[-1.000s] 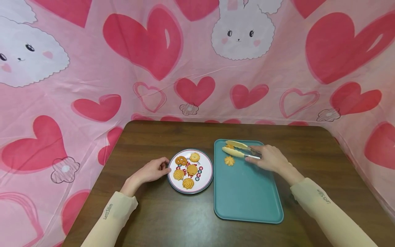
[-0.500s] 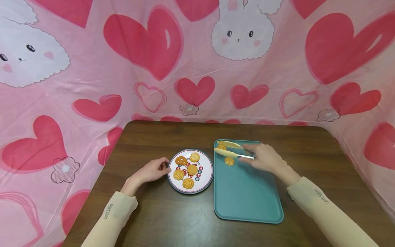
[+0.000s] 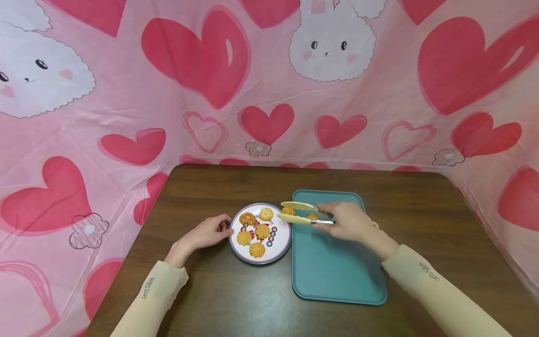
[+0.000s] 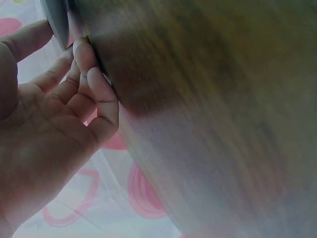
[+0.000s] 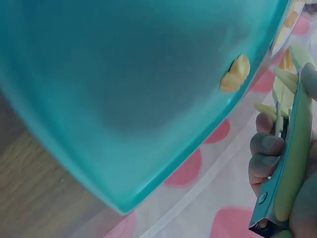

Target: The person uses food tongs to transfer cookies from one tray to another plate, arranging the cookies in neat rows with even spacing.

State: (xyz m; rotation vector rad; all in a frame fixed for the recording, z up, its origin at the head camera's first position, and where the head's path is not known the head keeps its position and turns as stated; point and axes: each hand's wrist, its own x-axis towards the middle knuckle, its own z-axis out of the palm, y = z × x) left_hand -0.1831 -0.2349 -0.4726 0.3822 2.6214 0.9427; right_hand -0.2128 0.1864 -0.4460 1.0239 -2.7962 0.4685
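Observation:
My right hand grips yellow-tipped metal tongs, held over the plate's right rim and the tray's left side. Between the tong tips is a swirled cookie. In the right wrist view, fingers wrap the tongs' handle. My left hand holds the left rim of a round white plate, thumb on top; the left wrist view shows the plate's edge between thumb and fingers. On the plate lie several cookies, including a pretzel-shaped one and a swirled one.
Right beside the plate lies a teal rectangular tray. One small cookie remains visible on it, partly covered by the tongs in the head view. Both stand on a brown wooden table, with a pink heart-patterned cloth hanging behind.
My right hand has moved left and slightly nearer, carrying the tongs and the swirled cookie from the tray's far left corner to the plate's right rim. The left hand and plate stayed put.

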